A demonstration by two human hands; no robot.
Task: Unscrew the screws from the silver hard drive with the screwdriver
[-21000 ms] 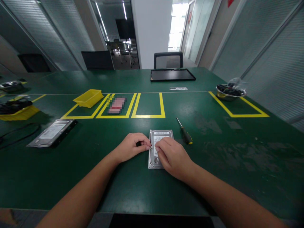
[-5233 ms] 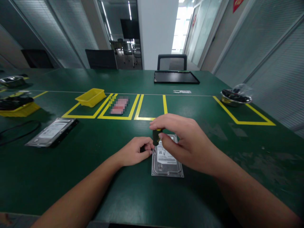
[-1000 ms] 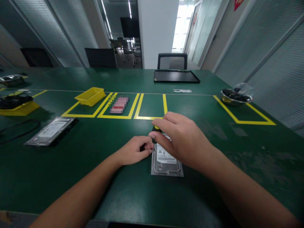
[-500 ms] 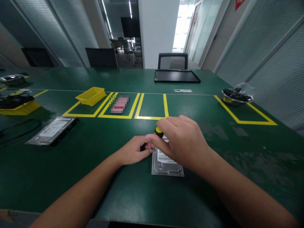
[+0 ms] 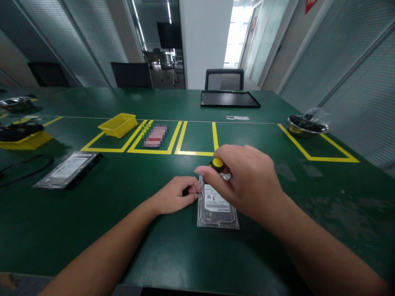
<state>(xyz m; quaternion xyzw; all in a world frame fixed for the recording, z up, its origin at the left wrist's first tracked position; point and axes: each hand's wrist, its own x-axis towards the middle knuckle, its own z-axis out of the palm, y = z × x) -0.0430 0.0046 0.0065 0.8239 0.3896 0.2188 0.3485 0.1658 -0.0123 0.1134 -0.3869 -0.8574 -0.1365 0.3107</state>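
A hard drive [image 5: 218, 211] lies flat on the green table, label side up, with its upper right part hidden by my right hand [image 5: 247, 176]. That hand is closed around a screwdriver [image 5: 217, 164] with a black and yellow handle. The thin shaft slants down to the left, reaching the drive's left edge near the fingertips of my left hand [image 5: 179, 195]. My left hand rests on the table with its fingers curled and pinched together there; whatever they hold is too small to make out.
A second hard drive [image 5: 68, 169] lies at left beside a black cable [image 5: 40, 158]. Farther back are a yellow tray [image 5: 119, 125], a blurred-out pink item [image 5: 156, 136], a flat black panel [image 5: 230, 99] and a metal bowl [image 5: 304, 131]. Another yellow tray [image 5: 33, 140] holds dark items.
My right hand has moved right and slightly up with the screwdriver, uncovering its shaft and more of the drive's label. My left fingertips have shifted slightly right; the drive stays put.
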